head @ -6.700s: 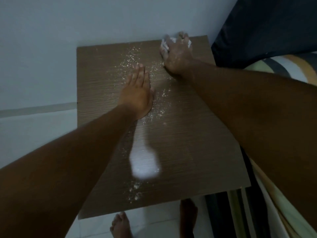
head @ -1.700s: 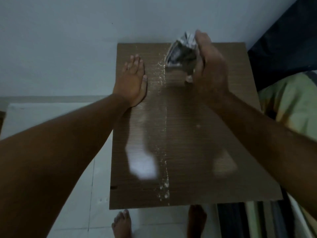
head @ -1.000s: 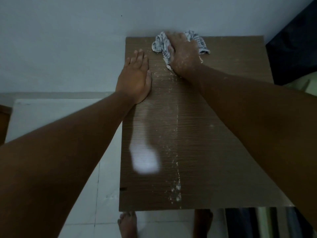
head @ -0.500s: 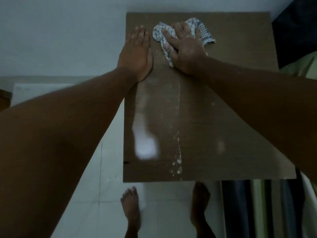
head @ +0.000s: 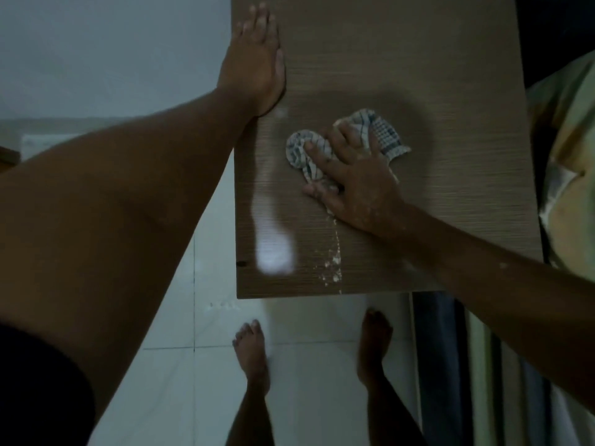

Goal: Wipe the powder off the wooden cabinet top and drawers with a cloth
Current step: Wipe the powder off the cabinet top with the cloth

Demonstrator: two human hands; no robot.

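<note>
The right hand (head: pixel 357 181) lies palm-down with its fingers spread wide, pressing a checked cloth (head: pixel 383 136) flat against the cabinet top (head: pixel 418 75). The hand is not curled around the fabric; the fingers splay across it, the forefinger lying over the cloth's rounded left fold and the thumb resting on the wood just beside the cloth's near edge. Bunched checked fabric sticks out beyond the fingertips on the far side and to the right. Pale dust flecks the back of this hand and the forearm behind it.

From the heel of the right hand a thin trail of white powder (head: pixel 335 262) runs toward the cabinet top's near edge, thickening into small clumps just short of that edge.

The left hand (head: pixel 254 62) rests flat and open on the cabinet top at its left edge, fingers together and pointing toward the far side, holding nothing. It lies apart from the cloth, with bare wood between them. A bright reflection shows on the wood nearer the front edge, left of the powder trail.

Beyond the cabinet top's near edge, two bare feet (head: pixel 251 349) stand on a pale tiled floor (head: pixel 180 365). Striped bedding (head: pixel 566 162) lies against the cabinet top's right side.
</note>
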